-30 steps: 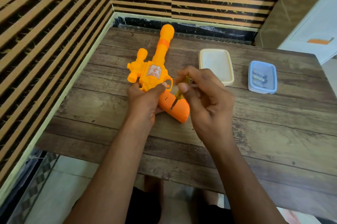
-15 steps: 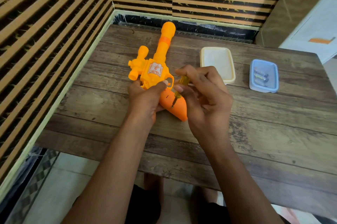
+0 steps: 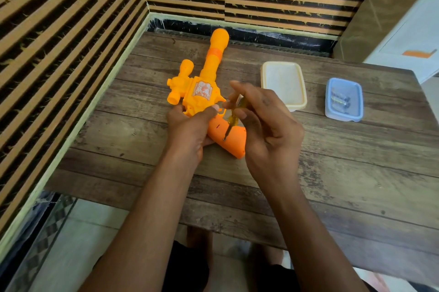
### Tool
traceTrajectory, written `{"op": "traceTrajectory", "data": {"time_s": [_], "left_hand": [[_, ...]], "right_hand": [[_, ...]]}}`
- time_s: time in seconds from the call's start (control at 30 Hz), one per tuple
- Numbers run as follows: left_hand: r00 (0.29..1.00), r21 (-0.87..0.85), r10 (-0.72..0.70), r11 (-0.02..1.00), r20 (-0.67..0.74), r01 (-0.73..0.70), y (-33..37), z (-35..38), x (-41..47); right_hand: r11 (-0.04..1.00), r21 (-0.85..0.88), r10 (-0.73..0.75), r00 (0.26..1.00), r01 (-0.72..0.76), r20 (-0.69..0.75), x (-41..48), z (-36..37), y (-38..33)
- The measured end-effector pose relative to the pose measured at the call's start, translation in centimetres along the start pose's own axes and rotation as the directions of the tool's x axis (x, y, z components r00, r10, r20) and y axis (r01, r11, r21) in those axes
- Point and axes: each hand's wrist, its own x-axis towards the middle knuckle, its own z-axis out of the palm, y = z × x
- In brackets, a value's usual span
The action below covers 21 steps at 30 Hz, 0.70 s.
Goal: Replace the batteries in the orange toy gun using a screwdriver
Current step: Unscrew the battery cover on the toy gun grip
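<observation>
Compared with a second ago, the screwdriver (image 3: 231, 121) tip has not left its spot. It sits in the same small screw (image 3: 224, 139) on the darker orange grip, and the toy gun (image 3: 202, 93) lies where it lay. What changes is the right hand (image 3: 268, 130). Its fingers, bunched over the handle before, now fan out, the forefinger lifted and the yellow-clear handle pinched between thumb and fingertips. We read this as the handle being rolled between the fingers, so the cover screw is being turned; whether it loosens or tightens we cannot tell, and the cover is still shut. The left hand (image 3: 190, 128) keeps its wrap round the gun's body just above the grip, thumb on top by the trigger guard, pinning it to the table (image 3: 344, 173). The gun lies flat on its side at mid-table with its barrel pointing away from us toward the striped wall. It is bright yellow-orange plastic with a pale sticker on the frame, a stubby scope-like knob on the left and a bulbous muzzle. A thin slot shows on the grip near the screw. To the right stand a cream tub (image 3: 297, 107) and, well apart, a blue tub (image 3: 344, 119) holding small cylinders (image 3: 340, 99), probably batteries.
</observation>
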Motion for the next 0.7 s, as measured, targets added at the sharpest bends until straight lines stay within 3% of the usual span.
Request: {"op": "traceTrajectory", "data": {"time_s": [0.33, 0.47, 0.7], "left_hand": [[0.999, -0.003, -0.011, 1.0, -0.031, 0.011, -0.2, 0.1, 0.2], [0.999, -0.009, -0.036, 0.999, -0.035, 0.035, 0.1, 0.0, 0.3], [0.998, -0.014, -0.024, 1.0, -0.059, 0.023, 0.8, -1.1, 0.2]], "right_hand": [[0.994, 0.107, 0.05, 0.989, -0.035, -0.142, -0.1, -0.4, 0.2], [0.996, -0.076, -0.051, 0.982, 0.037, -0.181, 0.3, -0.7, 0.9], [0.899, -0.413, -0.175, 0.984, 0.143, -0.038, 0.9, -0.3, 4.5]]}}
